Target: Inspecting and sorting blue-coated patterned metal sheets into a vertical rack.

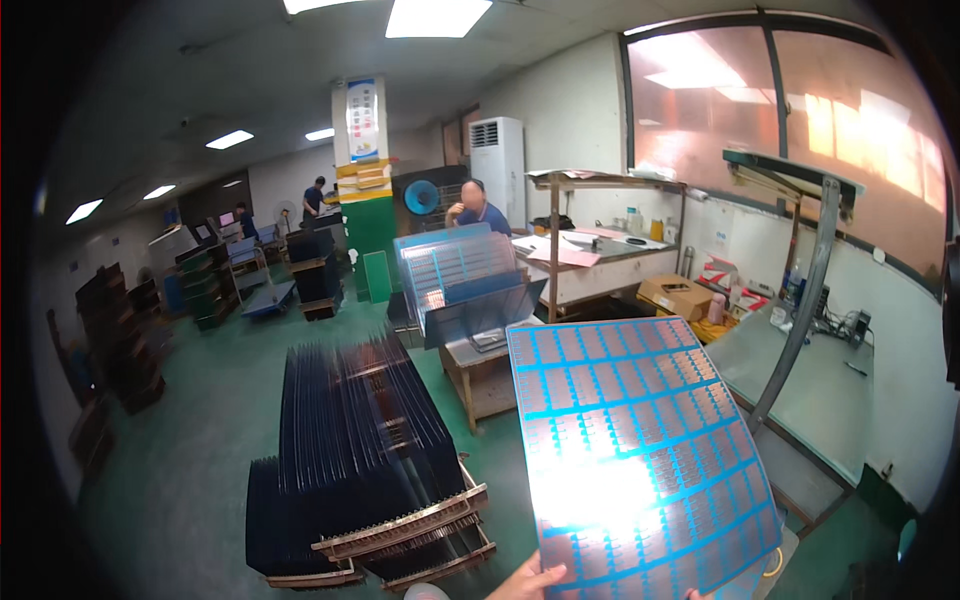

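Note:
A large circuit board panel (640, 430), copper-coloured with blue grid lines, stands tilted in front of me with a bright glare on its lower left. My left hand (530, 580) grips its lower left edge, the thumb on the face and the other fingers mostly hidden. At the bottom edge, only a bit of my right hand (695, 594) shows, closed on the same panel. To the left of the panel is a slotted rack (400, 525) packed with upright dark panels (360, 420).
Beyond the rack, a small table (480, 385) carries more upright panels (460, 270); a person (482, 208) sits behind it. On the right is a workbench (810, 390) with a bent metal post (815, 270) and a cardboard box (675, 298). Stacked racks (205, 285) stand far left.

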Motion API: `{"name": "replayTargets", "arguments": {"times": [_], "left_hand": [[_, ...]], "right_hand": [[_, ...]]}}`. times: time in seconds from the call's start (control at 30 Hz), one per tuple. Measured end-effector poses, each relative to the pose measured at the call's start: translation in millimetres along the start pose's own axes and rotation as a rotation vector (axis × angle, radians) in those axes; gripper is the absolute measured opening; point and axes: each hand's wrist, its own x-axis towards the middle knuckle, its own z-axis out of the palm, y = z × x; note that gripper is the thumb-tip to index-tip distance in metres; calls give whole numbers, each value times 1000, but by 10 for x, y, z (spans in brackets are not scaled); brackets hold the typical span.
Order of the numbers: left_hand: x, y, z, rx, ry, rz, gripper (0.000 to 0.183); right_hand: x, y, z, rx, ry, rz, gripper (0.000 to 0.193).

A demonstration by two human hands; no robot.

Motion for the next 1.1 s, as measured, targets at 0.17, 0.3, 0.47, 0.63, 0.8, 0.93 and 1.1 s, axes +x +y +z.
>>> {"name": "replayTargets", "arguments": {"times": [0.17,0.3,0.47,0.63,0.8,0.93,1.1], "left_hand": [[-47,65,-231,57,43,-71,54],[-26,132,-256,111,51,-116,59],[-5,197,-458,219,137,-176,67],[4,263,-198,353,324,-86,43],[-65,295,-289,286,130,-106,61],[-52,292,-283,269,92,-141,61],[-11,256,-262,382,454,-162,20]], "right_hand": [[-231,-452,315,-12,350,-115,49],[-308,-444,150,-6,287,-242,59],[-335,-339,-22,-96,118,-201,51],[-279,-238,-213,95,-35,-125,55],[-346,-252,-31,57,-31,-101,58],[-341,-243,-53,38,-60,-83,57],[-317,-194,-88,9,-118,-63,55]]}}
